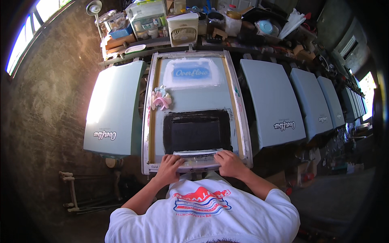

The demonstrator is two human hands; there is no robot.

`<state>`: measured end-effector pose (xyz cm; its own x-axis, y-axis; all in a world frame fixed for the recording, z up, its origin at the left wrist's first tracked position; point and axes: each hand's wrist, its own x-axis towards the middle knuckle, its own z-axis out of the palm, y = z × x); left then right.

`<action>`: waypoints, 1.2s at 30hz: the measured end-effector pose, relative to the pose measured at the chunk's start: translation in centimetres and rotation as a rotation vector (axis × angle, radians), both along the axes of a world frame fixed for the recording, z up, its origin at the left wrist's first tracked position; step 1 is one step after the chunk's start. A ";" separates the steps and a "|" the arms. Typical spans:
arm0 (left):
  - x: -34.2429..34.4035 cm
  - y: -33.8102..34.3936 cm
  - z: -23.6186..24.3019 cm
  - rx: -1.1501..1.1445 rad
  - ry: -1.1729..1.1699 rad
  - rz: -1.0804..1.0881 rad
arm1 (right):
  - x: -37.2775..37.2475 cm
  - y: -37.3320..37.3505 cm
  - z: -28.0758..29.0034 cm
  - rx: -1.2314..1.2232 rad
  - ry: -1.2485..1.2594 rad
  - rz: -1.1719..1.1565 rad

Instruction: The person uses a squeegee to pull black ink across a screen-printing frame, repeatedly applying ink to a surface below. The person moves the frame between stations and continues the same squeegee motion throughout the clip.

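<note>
A screen-printing frame (147,133) with a pale mesh lies flat in front of me. Black ink (197,137) covers a rectangle on its nearer half; a blue lettered patch (192,72) ringed in white sits on the farther half. Along the near edge of the ink lies a squeegee (197,153), a long light-coloured bar. My left hand (168,167) is closed on its left end, and my right hand (228,163) on its right end. The fingertips curl over the bar, and its lower part is partly hidden. A crumpled pink and white rag (161,99) rests on the frame's left side.
Light blue printing boards with lettered prints stand either side: one board (112,105) on the left, a board (272,101) and several more on the right. Behind the frame are a small fan (183,30), jars (233,24) and a cluttered shelf. A metal stand (73,192) is at lower left.
</note>
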<state>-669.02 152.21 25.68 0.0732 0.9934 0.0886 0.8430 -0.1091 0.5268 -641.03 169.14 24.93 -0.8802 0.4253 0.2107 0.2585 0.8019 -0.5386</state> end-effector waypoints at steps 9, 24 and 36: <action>-8.1 16.4 -1.1 0.250 0.090 0.286 | -10.8 13.8 0.1 0.020 0.029 -0.246; -3.3 7.6 -4.1 0.197 0.069 0.252 | -5.5 6.3 -1.7 -0.154 -0.091 -0.170; -4.9 11.6 -5.5 0.381 0.134 0.294 | -7.7 9.0 -3.3 0.035 -0.088 -0.261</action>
<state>-673.91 163.84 20.22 -0.1695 0.8726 0.4581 0.9245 -0.0202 0.3805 -648.73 178.18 21.59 -0.7575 0.6338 0.1567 0.5035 0.7199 -0.4778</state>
